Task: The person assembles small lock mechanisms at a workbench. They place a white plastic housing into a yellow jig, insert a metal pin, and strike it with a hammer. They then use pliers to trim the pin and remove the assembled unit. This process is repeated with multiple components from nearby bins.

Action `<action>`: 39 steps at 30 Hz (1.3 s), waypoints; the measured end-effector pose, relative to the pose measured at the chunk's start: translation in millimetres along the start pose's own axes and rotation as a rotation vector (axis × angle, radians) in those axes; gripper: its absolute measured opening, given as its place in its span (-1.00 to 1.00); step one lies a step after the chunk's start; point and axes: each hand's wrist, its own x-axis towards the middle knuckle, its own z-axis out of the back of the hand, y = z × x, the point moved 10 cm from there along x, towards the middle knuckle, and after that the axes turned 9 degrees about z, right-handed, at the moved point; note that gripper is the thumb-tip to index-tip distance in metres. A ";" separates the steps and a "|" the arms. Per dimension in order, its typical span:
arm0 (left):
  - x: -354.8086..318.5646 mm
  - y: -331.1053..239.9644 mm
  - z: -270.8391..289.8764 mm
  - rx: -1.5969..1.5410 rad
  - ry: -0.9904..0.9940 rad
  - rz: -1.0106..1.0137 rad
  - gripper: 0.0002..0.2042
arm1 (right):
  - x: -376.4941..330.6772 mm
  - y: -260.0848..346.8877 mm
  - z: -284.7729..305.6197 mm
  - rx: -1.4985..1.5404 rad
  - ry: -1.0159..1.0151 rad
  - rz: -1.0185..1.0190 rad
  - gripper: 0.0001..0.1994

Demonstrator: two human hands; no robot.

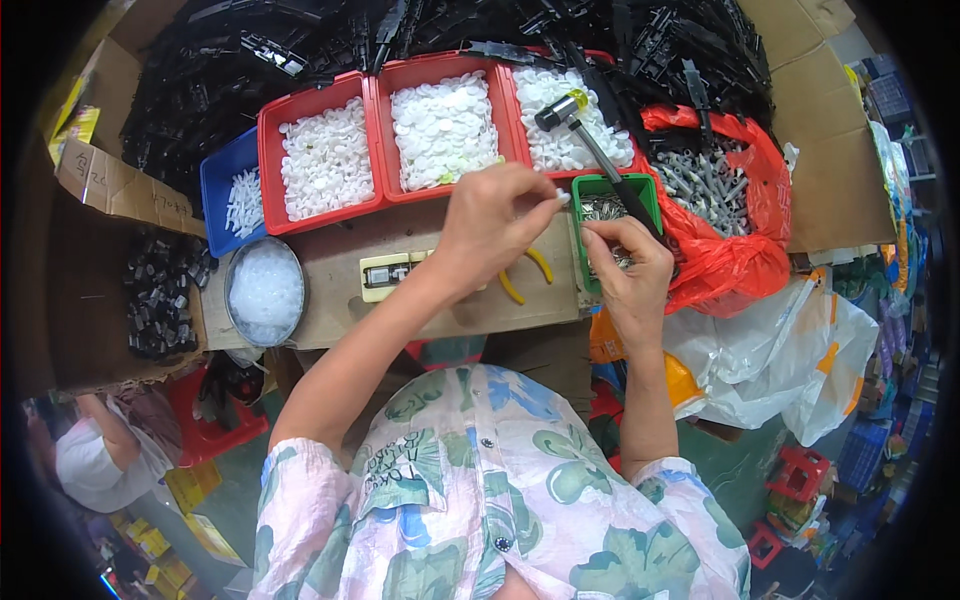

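Note:
My left hand [492, 218] is raised over the workbench, thumb and fingers pinched on a small white plastic piece [564, 197]. My right hand [634, 272] hovers at the near side of a green bin [651, 190] of small metal parts [603, 207]. Its thumb and fingertips are pressed together, and I cannot make out what is between them. A hammer [600, 155] with a black and yellow head lies across the green bin and the red tray behind it. Beneath my left forearm sit a cream-coloured fixture [388, 273] and pliers with yellow handles [541, 265].
Red trays [377, 150] of white plastic pieces line the back, before a heap of black parts [200, 95]. To the left stand a blue bin [213, 190] and a round bowl [236, 318]. A red bag [728, 270] of grey pieces lies right. Another person [105, 450] sits lower left.

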 end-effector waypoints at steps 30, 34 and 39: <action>-44.0 28.5 183.2 0.697 -0.362 0.039 -0.92 | -6.8 5.5 -12.6 0.047 0.057 0.036 -0.88; -39.9 20.7 187.0 0.981 -0.368 0.037 -0.85 | -4.8 2.2 -5.6 0.034 0.028 0.041 -0.88; -9.0 -3.4 103.2 0.595 -0.189 -0.120 -0.86 | -4.9 -1.8 -4.7 0.040 0.025 0.037 -0.89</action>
